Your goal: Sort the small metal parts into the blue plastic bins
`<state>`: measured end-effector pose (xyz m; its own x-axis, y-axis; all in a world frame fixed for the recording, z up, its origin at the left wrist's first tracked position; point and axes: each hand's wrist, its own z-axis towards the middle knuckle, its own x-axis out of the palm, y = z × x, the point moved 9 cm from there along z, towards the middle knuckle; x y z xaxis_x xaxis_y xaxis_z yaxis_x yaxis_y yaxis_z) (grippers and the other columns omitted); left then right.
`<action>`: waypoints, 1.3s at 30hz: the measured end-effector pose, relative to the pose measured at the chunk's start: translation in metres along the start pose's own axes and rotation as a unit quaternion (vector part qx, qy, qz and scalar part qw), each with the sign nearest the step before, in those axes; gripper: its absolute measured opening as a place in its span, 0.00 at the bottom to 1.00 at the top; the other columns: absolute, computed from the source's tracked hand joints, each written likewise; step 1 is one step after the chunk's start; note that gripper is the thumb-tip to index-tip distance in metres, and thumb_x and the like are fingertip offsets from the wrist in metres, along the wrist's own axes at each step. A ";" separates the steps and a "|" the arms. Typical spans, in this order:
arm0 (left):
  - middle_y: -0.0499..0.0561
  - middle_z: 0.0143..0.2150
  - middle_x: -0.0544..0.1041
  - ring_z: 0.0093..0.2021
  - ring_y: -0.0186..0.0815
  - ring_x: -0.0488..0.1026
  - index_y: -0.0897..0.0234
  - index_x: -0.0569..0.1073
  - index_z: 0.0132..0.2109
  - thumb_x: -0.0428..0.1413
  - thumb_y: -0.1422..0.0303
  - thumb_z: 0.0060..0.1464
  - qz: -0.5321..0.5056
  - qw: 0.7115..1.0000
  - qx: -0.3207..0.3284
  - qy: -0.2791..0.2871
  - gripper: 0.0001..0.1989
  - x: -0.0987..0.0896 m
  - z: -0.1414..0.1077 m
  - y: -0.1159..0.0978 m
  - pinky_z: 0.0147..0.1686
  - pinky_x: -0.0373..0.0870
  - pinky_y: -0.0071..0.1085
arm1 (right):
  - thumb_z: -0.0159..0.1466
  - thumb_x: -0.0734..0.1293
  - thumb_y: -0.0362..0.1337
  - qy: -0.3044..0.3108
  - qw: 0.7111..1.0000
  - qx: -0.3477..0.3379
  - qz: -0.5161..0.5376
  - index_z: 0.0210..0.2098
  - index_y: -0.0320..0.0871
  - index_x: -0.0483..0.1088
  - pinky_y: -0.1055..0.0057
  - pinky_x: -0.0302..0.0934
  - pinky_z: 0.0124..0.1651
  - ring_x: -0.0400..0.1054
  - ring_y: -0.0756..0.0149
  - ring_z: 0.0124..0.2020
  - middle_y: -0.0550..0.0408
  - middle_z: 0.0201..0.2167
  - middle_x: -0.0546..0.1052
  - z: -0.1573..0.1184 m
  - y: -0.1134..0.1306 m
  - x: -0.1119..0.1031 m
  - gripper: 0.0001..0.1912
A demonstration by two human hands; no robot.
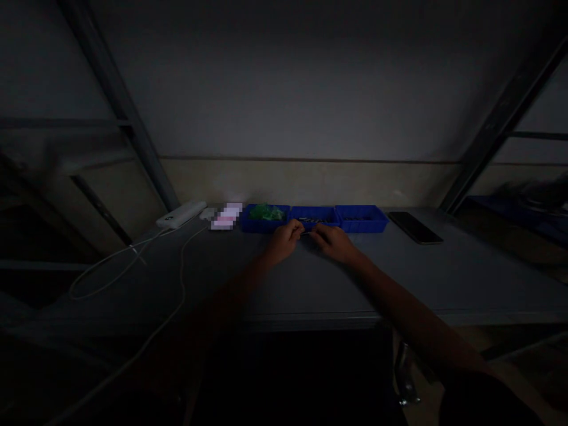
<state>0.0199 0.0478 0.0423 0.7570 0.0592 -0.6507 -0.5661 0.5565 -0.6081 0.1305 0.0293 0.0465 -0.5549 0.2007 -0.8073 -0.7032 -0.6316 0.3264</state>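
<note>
My left hand (284, 241) and my right hand (333, 241) are close together just in front of the middle blue bin (314, 210). Both have their fingers pinched, and a small thin metallic-looking piece (306, 232) spans the gap between the fingertips. Its exact kind is too small and dark to make out. Behind the hands, the middle bin holds several small shiny parts (310, 220). To the left, a blue bin (254, 226) contains crumpled green plastic bags (266, 212). The right blue bin (364, 225) has small dark pieces (355, 218) at its bottom.
A dark phone (415, 228) lies on the grey table (310, 284) right of the bins. On the left are a white power strip (181, 215), a blurred-out pink item (227, 216) and a loose white cable (181, 278). Metal posts (146, 160) flank the table before a wall.
</note>
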 end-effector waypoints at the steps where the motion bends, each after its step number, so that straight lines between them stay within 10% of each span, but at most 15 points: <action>1: 0.48 0.30 0.73 0.31 0.31 0.69 0.66 0.68 0.36 0.47 0.69 0.58 -0.001 1.000 0.002 0.003 0.07 0.001 0.000 -0.001 0.34 0.64 0.26 | 0.66 0.56 0.40 0.001 1.000 0.000 -0.002 0.32 0.42 0.69 0.74 0.51 0.31 0.64 0.70 0.26 0.54 0.26 0.74 0.000 0.000 -0.001 0.13; 10: 0.46 0.27 0.72 0.27 0.30 0.68 0.66 0.70 0.33 0.50 0.67 0.56 0.011 0.999 0.006 0.035 0.08 0.018 -0.002 -0.004 0.30 0.62 0.25 | 0.65 0.55 0.42 -0.037 0.998 0.031 0.036 0.22 0.41 0.65 0.75 0.47 0.26 0.58 0.72 0.21 0.59 0.19 0.68 0.004 -0.011 -0.006 0.19; 17: 0.51 0.31 0.74 0.33 0.35 0.70 0.65 0.74 0.33 0.57 0.66 0.49 0.141 0.986 0.028 0.084 0.06 0.047 0.001 -0.003 0.36 0.66 0.29 | 0.65 0.56 0.45 -0.224 0.932 0.274 -0.080 0.37 0.42 0.70 0.72 0.51 0.29 0.66 0.65 0.27 0.51 0.26 0.74 -0.018 -0.091 -0.059 0.16; 22: 0.50 0.30 0.73 0.32 0.34 0.70 0.65 0.74 0.31 0.54 0.71 0.51 0.126 0.987 0.013 0.094 0.04 0.044 0.007 0.008 0.37 0.66 0.29 | 0.64 0.57 0.45 -0.226 0.893 0.370 -0.124 0.42 0.39 0.69 0.68 0.54 0.33 0.69 0.59 0.30 0.44 0.30 0.76 -0.037 -0.121 -0.071 0.17; 31: 0.57 0.41 0.73 0.44 0.42 0.68 0.66 0.71 0.39 0.46 0.72 0.58 0.238 0.966 0.042 0.089 0.09 0.044 0.002 0.017 0.45 0.63 0.38 | 0.64 0.59 0.43 -0.037 0.992 0.106 -0.062 0.40 0.44 0.70 0.73 0.55 0.32 0.68 0.66 0.29 0.53 0.30 0.77 0.001 -0.031 -0.010 0.12; 39: 0.51 0.36 0.74 0.39 0.35 0.70 0.64 0.68 0.36 0.44 0.71 0.58 0.033 0.999 0.003 0.033 0.08 0.024 0.010 0.021 0.43 0.66 0.31 | 0.63 0.59 0.35 0.036 0.997 0.049 -0.048 0.38 0.43 0.70 0.73 0.55 0.35 0.70 0.66 0.34 0.52 0.35 0.77 0.001 -0.015 0.008 0.08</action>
<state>0.0297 0.0687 0.0182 0.6948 0.0406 -0.7180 -0.6115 0.5589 -0.5602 0.1363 0.0409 0.0359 -0.4520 0.2008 -0.8691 -0.7940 -0.5347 0.2893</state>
